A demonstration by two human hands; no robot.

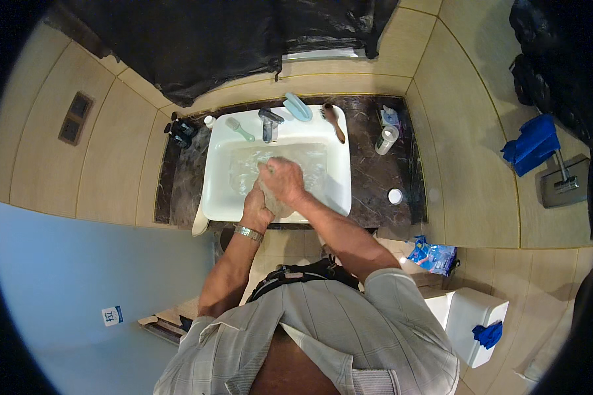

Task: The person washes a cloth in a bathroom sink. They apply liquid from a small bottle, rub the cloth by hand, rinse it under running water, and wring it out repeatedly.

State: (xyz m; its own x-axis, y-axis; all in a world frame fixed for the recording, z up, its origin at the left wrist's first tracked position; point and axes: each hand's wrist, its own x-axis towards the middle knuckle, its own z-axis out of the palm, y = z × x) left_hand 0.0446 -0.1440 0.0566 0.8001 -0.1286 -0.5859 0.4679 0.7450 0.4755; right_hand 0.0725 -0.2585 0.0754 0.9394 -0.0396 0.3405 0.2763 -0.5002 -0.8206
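Centre of frame: right hand (284, 179) and left hand (255, 208) grip a bunched pale cloth (277, 205), fingers curled in, over water (242, 163) in white washbasin (212, 187); faucet (269, 130) upper centre, brown-handled brush (335, 125) to its right

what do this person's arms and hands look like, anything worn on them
The left hand and right hand are both ungloved. A silvery, linked metal band circles the left wrist; the right wrist has nothing on it. The forearms are uncovered, below short, loose, pale grey sleeves with thin, darker check lines.
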